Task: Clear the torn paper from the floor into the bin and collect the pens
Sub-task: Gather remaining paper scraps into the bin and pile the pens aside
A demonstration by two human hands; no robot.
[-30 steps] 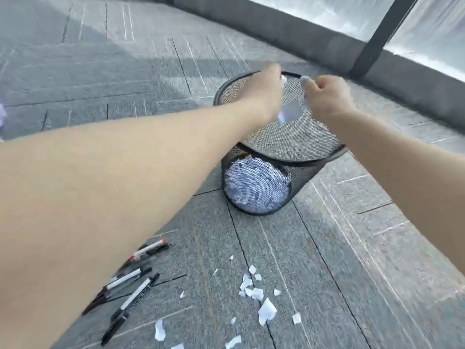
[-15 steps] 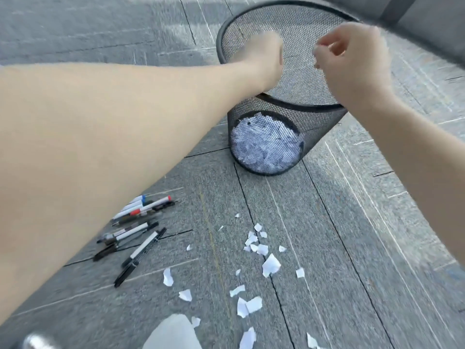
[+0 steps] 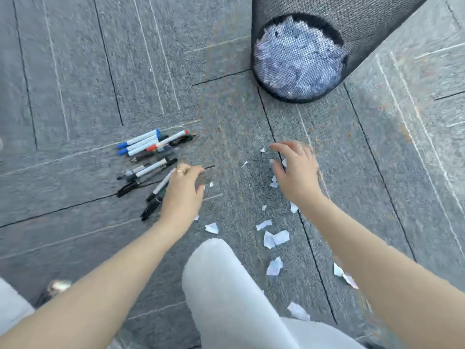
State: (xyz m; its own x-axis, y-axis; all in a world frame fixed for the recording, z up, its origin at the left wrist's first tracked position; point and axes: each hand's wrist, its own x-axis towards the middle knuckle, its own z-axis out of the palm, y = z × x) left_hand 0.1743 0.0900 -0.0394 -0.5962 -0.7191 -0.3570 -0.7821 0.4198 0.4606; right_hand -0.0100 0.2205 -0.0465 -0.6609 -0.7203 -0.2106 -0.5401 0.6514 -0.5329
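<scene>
A black mesh bin (image 3: 362,23) stands at the top right, and white paper scraps show through its lower wall. Several torn paper pieces (image 3: 275,238) lie scattered on the grey carpet between my arms and near my knee. Several pens and markers (image 3: 151,157) lie in a loose group at centre left. My left hand (image 3: 182,195) hovers low beside the nearest pens with fingers loosely curled and nothing in it. My right hand (image 3: 297,172) reaches down over small scraps with fingers spread, blurred by motion.
Grey carpet tiles (image 3: 75,71) with dark seams cover the floor. My knee in light trousers (image 3: 226,285) juts into the lower middle. A shoe (image 3: 54,288) shows at the lower left.
Both hands have come down from the bin's rim to the floor. The view has tipped downward, so the bin now sits at the top edge.
</scene>
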